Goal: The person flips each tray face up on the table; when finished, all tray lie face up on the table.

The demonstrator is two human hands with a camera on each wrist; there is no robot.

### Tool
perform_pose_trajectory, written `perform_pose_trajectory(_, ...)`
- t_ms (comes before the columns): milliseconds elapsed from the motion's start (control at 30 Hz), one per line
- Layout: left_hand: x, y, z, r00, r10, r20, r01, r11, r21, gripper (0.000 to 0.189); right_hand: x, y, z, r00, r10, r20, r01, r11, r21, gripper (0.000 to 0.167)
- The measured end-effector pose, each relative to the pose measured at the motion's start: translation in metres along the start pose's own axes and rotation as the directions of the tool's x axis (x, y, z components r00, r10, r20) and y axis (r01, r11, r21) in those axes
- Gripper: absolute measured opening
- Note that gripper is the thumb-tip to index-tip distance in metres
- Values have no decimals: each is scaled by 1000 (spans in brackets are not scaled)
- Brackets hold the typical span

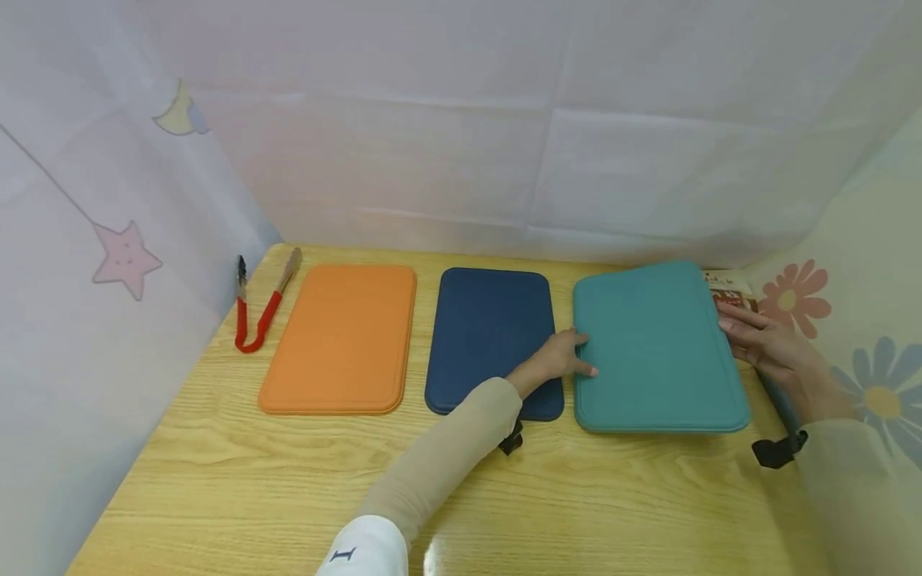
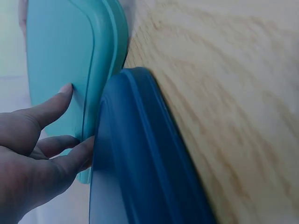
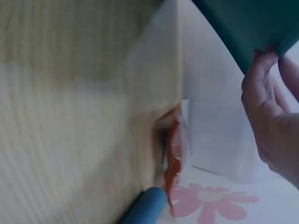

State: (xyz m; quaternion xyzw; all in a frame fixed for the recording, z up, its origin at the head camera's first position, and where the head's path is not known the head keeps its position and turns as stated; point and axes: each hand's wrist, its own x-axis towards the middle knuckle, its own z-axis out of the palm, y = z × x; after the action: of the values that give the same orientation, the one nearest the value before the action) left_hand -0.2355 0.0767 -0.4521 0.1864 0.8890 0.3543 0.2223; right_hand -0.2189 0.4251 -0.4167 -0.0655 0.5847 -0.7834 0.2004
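Note:
A teal rectangular board (image 1: pixel 659 352) with rounded corners and a stepped rim is at the right of the table, tilted with its right side raised. My right hand (image 1: pixel 781 360) pinches that raised edge; in the right wrist view, the thumb and fingers of the right hand (image 3: pixel 275 102) hold the board's edge (image 3: pixel 252 32). At the opposite edge, my left hand (image 1: pixel 555 356) holds the board, thumb over its top face and fingers against its side, as the left wrist view shows. Beneath the left wrist lies a navy blue board (image 1: pixel 490 328), flat on the table.
An orange board (image 1: pixel 342 340) lies flat left of the navy one. Red-handled tongs (image 1: pixel 252 320) lie at the far left. A printed packet (image 1: pixel 729 288) sits behind the right hand, and a blue-grey cylinder (image 3: pixel 152 205) lies near it. Cloth curtains (image 1: pixel 446 136) border the wooden table.

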Motion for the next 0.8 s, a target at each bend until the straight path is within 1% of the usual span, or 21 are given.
perform_pose_trajectory(133,-5,-1,2,1000,18,-5,-19,996,-85,73,-2,-11,7,999,-23,41,24,999,-31,56)
perform_pose_trajectory(233,-13,-2,7,999,41,-6,-41,986,-163,73,-4,-17,16,999,-30,27,32,996,-80,58)
perform_pose_trajectory(267,-16,-2,9,999,49,-7,-50,982,-183,73,-5,-18,19,999,-33,36,36,995,-94,60)
perform_pose_trajectory(367,-26,-2,15,998,59,-6,-59,977,-206,72,-5,-23,31,997,-62,44,67,991,-118,59)
perform_pose_trajectory(467,-35,0,23,997,74,-5,-73,976,-204,71,-5,-29,46,990,-111,86,117,990,-79,60)
perform_pose_trajectory(533,-41,3,27,995,99,-4,-97,974,-207,70,-5,-35,57,988,-137,75,140,989,-37,59)
perform_pose_trajectory(600,-46,6,29,992,128,-7,-127,968,-217,69,-4,-40,67,989,-139,50,140,990,-7,58)
perform_pose_trajectory(667,-51,9,31,987,160,-9,-158,962,-223,69,-4,-45,76,992,-125,5,125,992,20,57)
perform_pose_trajectory(733,-57,10,33,982,189,-5,-185,959,-213,70,-3,-48,83,993,-113,-27,115,992,53,55)
perform_pose_trajectory(800,-62,11,35,976,216,8,-210,957,-202,72,-3,-50,89,992,-119,-45,123,988,89,54)
